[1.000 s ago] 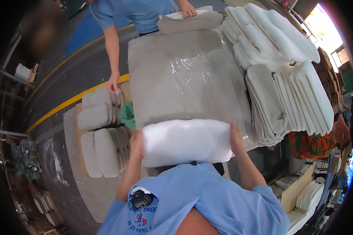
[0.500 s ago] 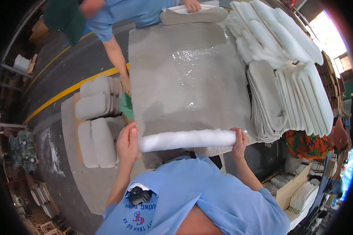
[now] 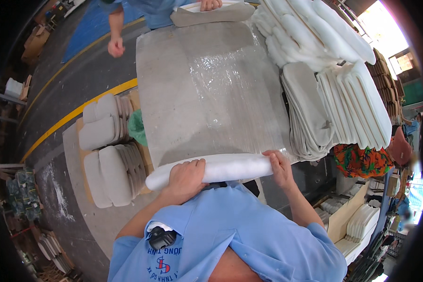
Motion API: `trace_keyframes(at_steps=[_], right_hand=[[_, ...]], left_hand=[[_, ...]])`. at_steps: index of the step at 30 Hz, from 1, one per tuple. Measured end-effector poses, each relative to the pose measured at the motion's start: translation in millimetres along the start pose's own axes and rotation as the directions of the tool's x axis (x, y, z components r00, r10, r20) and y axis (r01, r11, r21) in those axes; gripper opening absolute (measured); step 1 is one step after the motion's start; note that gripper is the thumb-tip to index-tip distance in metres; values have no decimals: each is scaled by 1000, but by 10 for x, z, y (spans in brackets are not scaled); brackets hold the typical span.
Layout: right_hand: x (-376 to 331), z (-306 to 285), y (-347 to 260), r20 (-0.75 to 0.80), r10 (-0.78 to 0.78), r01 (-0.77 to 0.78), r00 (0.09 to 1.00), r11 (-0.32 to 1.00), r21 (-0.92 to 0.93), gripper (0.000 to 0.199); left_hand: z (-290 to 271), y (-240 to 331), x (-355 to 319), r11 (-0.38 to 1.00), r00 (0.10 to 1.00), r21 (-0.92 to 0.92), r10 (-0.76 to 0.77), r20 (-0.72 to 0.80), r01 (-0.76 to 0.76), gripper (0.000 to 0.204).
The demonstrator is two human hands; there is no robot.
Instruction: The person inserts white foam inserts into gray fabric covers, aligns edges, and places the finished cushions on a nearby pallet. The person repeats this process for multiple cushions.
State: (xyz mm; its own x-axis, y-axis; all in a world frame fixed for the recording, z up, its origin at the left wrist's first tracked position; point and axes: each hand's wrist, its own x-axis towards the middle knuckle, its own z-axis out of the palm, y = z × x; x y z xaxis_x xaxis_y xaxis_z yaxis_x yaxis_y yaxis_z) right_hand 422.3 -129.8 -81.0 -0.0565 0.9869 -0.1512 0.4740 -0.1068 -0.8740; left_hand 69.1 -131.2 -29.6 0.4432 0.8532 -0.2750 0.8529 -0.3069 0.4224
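Observation:
A long white padded piece [image 3: 237, 168] lies crosswise at the table's near edge, close against my blue shirt. My left hand [image 3: 187, 179] is closed over its left part, with the fingers on top and the pad's left end sticking out past the wrist. At the right end my right hand [image 3: 280, 171] grips the pad, thumb and fingers on its edge. What lies under the pad is hidden. Beyond it stretches the grey tabletop [image 3: 174, 103], partly under shiny clear film.
Grey fabric covers [image 3: 308, 103], ribbed white pads [image 3: 357, 108] and fluffy wadding [image 3: 310, 35] are stacked along the right side. Grey cushions [image 3: 115, 174] and a green bag [image 3: 137, 128] stand lower left. Across the table, a co-worker's hand [image 3: 210, 5] rests on a grey-and-white piece [image 3: 214, 16].
My left hand has moved from beside the pad's left end onto its top. The pad has shifted slightly left in view. The co-worker's other hand has drawn back from the green bag.

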Motion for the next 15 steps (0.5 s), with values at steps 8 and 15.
trace_keyframes(at_steps=[8,15], right_hand=[[119,265,-811,622,-112,340,775,903,-262,67],[434,384,-1071,727,-66,350,683,904,-246,69]], left_hand=[[32,109,66,994,984,12,-112,135,111,43],[55,167,63,989,981,-3,-148,128,150,52]])
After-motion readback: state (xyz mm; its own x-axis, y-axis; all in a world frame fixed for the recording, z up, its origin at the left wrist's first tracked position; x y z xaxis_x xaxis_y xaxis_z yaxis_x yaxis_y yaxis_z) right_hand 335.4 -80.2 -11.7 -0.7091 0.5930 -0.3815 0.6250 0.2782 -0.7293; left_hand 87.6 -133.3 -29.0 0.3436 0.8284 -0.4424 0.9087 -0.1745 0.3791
